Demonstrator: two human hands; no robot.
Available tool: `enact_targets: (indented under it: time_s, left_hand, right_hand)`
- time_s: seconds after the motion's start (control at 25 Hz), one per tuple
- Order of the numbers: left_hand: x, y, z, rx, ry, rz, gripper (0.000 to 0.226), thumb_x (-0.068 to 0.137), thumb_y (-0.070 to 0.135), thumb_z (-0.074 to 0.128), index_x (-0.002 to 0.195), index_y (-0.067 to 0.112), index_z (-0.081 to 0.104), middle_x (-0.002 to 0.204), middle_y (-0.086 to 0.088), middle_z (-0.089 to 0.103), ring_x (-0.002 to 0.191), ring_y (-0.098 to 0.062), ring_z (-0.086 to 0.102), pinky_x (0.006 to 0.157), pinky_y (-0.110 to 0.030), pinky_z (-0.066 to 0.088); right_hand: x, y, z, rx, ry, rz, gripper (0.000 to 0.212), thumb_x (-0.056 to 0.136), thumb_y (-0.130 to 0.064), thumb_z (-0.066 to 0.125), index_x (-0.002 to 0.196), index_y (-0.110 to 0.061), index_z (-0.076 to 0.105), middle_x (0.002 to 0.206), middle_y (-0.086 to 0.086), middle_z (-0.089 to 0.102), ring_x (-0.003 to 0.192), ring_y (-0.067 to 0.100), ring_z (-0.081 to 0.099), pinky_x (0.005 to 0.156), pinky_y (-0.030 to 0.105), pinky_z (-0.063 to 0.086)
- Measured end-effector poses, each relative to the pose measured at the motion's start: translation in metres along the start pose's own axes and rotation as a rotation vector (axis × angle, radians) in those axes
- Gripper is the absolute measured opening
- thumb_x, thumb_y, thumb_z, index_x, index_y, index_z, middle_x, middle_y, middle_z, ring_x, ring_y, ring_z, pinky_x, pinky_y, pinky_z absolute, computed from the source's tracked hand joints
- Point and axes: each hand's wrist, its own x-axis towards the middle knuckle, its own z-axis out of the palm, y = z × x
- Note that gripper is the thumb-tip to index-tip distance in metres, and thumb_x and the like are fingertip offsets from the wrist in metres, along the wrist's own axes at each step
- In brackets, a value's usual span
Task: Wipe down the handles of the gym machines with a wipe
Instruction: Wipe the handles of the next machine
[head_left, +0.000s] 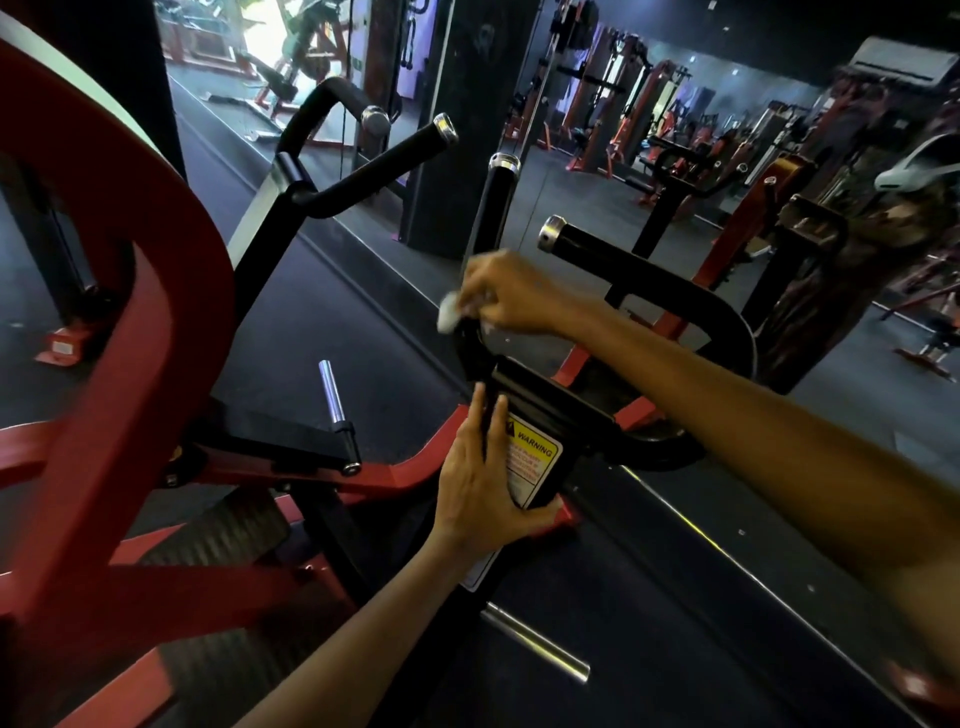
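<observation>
Wipe (448, 313) bunched white in the right grip (506, 296), fingers curled and pinching it against the curved base of the upright black handle (496, 208). Only a small wad showing just left of that grip, so easily dropped, or skin instead of cloth rubbing the bar. Just below, left grip (480, 480) with fingers straight and spread, pressed flat on the black arm beside the yellow warning label (532, 460), thumb hooked under. Likely a steadying hold; if released, pivoting arm free to swing. Right of the wiping grip, second chrome-capped handle (597, 254); farther left, another pair (363, 156), easily skipped. Dim light, missed patches hard to spot.
</observation>
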Motion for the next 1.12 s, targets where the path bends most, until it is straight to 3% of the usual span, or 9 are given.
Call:
enact_targets:
  time_s: [0.08,0.16,0.28,0.44,0.56,0.72,0.8,0.92,1.12]
  left_hand:
    - [-0.001,0.004,-0.001,-0.002,-0.016,-0.076,0.122,0.063,0.085,0.049,0.149,0.009,0.007,0.156,-0.015,0.015,0.139,-0.023,0.023,0.102,-0.038,0.036]
    - [-0.001,0.006,-0.003,-0.015,-0.034,-0.133,0.127,0.057,0.082,0.055,0.148,0.008,0.009,0.149,-0.014,0.029,0.133,-0.023,0.032,0.102,-0.038,0.037]
    - [-0.001,0.007,-0.004,-0.059,-0.031,-0.188,0.127,0.052,0.076,0.061,0.148,0.01,0.01,0.143,-0.01,0.036,0.128,-0.022,0.037,0.101,-0.035,0.036]
    - [-0.002,0.008,-0.004,-0.034,-0.078,-0.191,0.128,0.053,0.073,0.062,0.149,0.008,0.008,0.144,-0.01,0.033,0.13,-0.023,0.035,0.104,-0.036,0.036]
    - [-0.002,0.007,-0.005,-0.019,-0.081,-0.182,0.128,0.054,0.072,0.062,0.149,0.005,0.008,0.145,-0.01,0.032,0.131,-0.023,0.033,0.105,-0.034,0.033]
    - [-0.003,0.008,-0.006,-0.038,-0.081,-0.186,0.129,0.053,0.067,0.069,0.149,0.004,0.01,0.145,-0.01,0.032,0.132,-0.023,0.032,0.106,-0.034,0.031]
    - [-0.002,0.008,-0.006,-0.053,-0.079,-0.189,0.129,0.053,0.067,0.068,0.149,0.006,0.009,0.144,-0.01,0.032,0.13,-0.023,0.034,0.104,-0.033,0.032]
    - [-0.002,0.007,-0.006,-0.065,-0.057,-0.172,0.128,0.053,0.065,0.071,0.149,0.008,0.009,0.142,-0.009,0.034,0.127,-0.022,0.037,0.102,-0.033,0.034]
    - [-0.003,0.007,-0.005,-0.055,-0.068,-0.179,0.13,0.052,0.065,0.073,0.149,0.008,0.007,0.143,-0.009,0.033,0.129,-0.023,0.036,0.103,-0.035,0.034]
  right_hand:
    - [0.01,0.003,-0.002,0.054,0.17,0.061,0.019,0.086,-0.003,0.059,0.097,-0.008,0.073,0.09,0.011,0.057,0.081,0.015,0.052,0.063,0.016,0.034]
    - [0.005,-0.005,0.009,-0.038,0.166,0.058,0.021,0.089,-0.003,0.053,0.095,-0.009,0.072,0.092,0.011,0.052,0.084,0.015,0.044,0.068,0.024,0.038]
    - [-0.023,-0.018,0.023,-0.112,0.077,-0.058,0.019,0.089,-0.003,0.053,0.099,-0.008,0.069,0.093,0.009,0.05,0.087,0.02,0.046,0.072,0.034,0.045]
    - [-0.049,-0.02,0.008,-0.176,-0.227,-0.223,0.017,0.091,-0.013,0.056,0.102,-0.01,0.069,0.104,0.006,0.056,0.096,0.017,0.049,0.08,0.033,0.047]
    - [-0.03,-0.012,-0.009,-0.21,-0.36,-0.152,0.019,0.089,-0.006,0.056,0.104,-0.007,0.068,0.109,0.004,0.057,0.101,0.015,0.053,0.081,0.021,0.041]
    - [-0.033,-0.013,0.011,0.009,-0.044,-0.095,0.018,0.086,-0.003,0.06,0.1,-0.004,0.071,0.105,0.013,0.062,0.097,0.023,0.057,0.081,0.025,0.044]
    - [-0.054,-0.013,0.02,0.013,-0.08,-0.187,0.016,0.086,-0.006,0.06,0.096,-0.005,0.072,0.105,0.013,0.061,0.099,0.023,0.054,0.084,0.03,0.046]
    - [-0.051,0.005,-0.001,0.028,-0.213,-0.105,0.018,0.085,0.0,0.059,0.096,-0.004,0.072,0.106,0.011,0.063,0.095,0.012,0.055,0.083,0.018,0.045]
    - [-0.042,-0.002,0.025,0.213,0.204,0.061,0.017,0.081,0.002,0.063,0.096,0.0,0.072,0.099,0.015,0.068,0.087,0.018,0.062,0.08,0.026,0.052]
